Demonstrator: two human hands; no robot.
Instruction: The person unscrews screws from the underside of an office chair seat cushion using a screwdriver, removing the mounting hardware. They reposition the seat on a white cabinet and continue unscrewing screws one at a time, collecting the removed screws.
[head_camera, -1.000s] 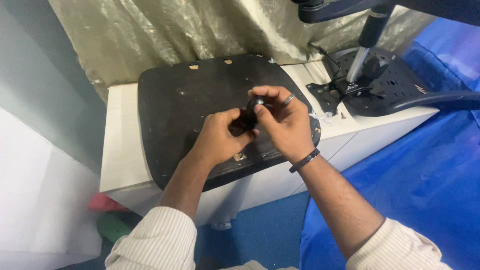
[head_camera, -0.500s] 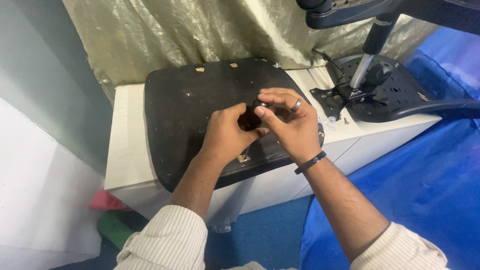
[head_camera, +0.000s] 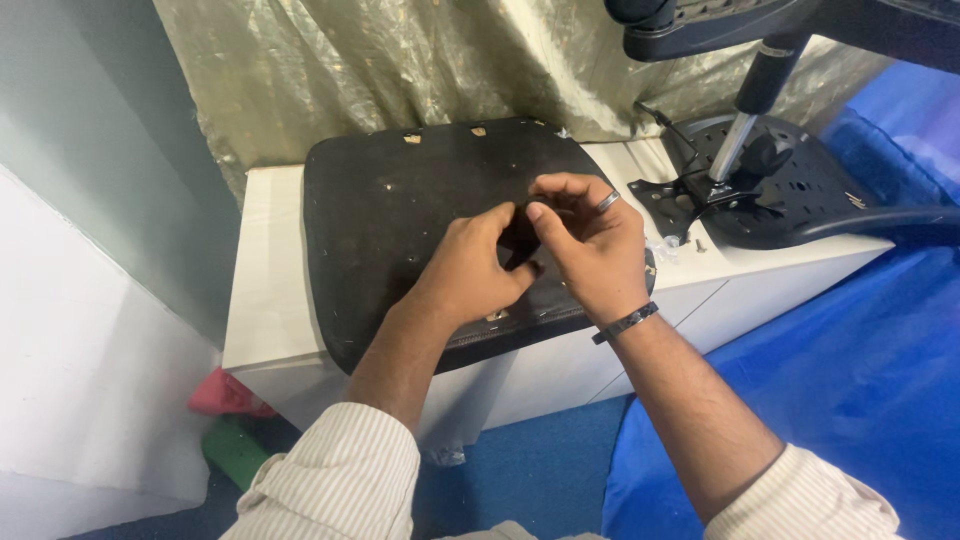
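- The left hand (head_camera: 470, 265) and the right hand (head_camera: 590, 245) meet over the front part of the black seat pad (head_camera: 400, 210), which lies flat on the white desk (head_camera: 262, 300).
- Between them is a small dark part (head_camera: 518, 240). The fingers of both hands are pinched narrow around it, but I cannot tell its exact shape, because the hands hide most of it.
- The part sits just above the seat pad, near its front right edge.
- To the right of the seat pad lies a black chair base (head_camera: 790, 190) with a metal bracket (head_camera: 680, 195), and a few small screws (head_camera: 668, 248) lie just beside the pad's right edge.
- Risk, in my judgement: the part is small and the grip is only at the fingertips, so it could slip and roll off the pad's front edge to the blue floor (head_camera: 540, 470).
- A wrist moving sideways could also push the loose screws off the desk.
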